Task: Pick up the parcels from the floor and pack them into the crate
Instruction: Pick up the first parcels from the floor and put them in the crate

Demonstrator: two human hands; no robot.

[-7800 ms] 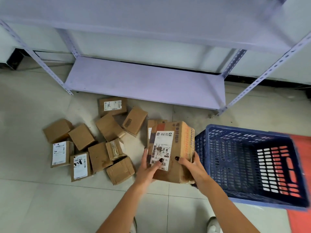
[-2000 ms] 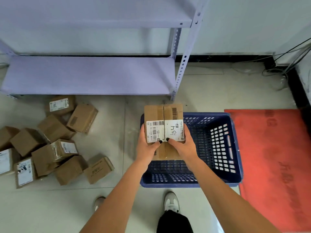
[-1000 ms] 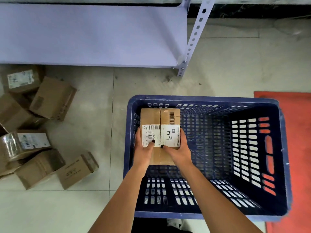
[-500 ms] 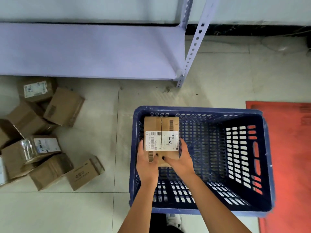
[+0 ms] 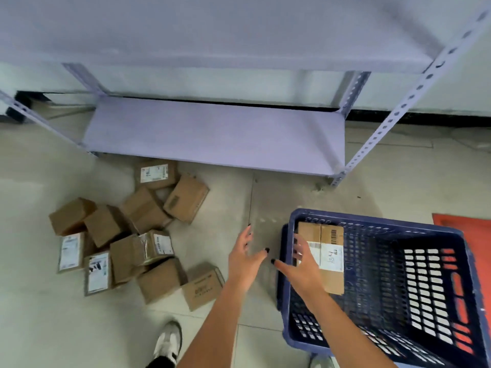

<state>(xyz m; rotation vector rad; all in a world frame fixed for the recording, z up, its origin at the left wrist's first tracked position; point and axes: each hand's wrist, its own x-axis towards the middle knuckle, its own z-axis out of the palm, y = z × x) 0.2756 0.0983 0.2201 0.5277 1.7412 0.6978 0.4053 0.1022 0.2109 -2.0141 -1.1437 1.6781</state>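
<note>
Cardboard brown fills the left of the view: a loose heap of small parcels (image 5: 138,235) lies on the pale tiled floor (image 5: 53,328), some with white shipping labels facing up, several touching or leaning on one another. To their right stands a dark blue plastic crate (image 5: 462,274) with slotted walls, and inside it, against its left wall, rests one larger parcel (image 5: 328,251), flat on the crate's bottom, with a white label and a barcode on top. My right hand (image 5: 303,266) hangs over the crate's left rim, fingers spread and relaxed, holding nothing; it sits in front of that parcel's left edge, and I cannot tell whether it touches the box. My left hand (image 5: 244,257) is just outside the crate, over bare floor between the crate and the heap, also loose and empty, fingers pointing away from me, dark polish on the nails. Behind everything runs a lilac metal shelf unit (image 5: 212,139), its lowest board near the floor. A red mat (image 5: 470,227) shows at the far right, and one white shoe (image 5: 168,341) at the bottom edge.
</note>
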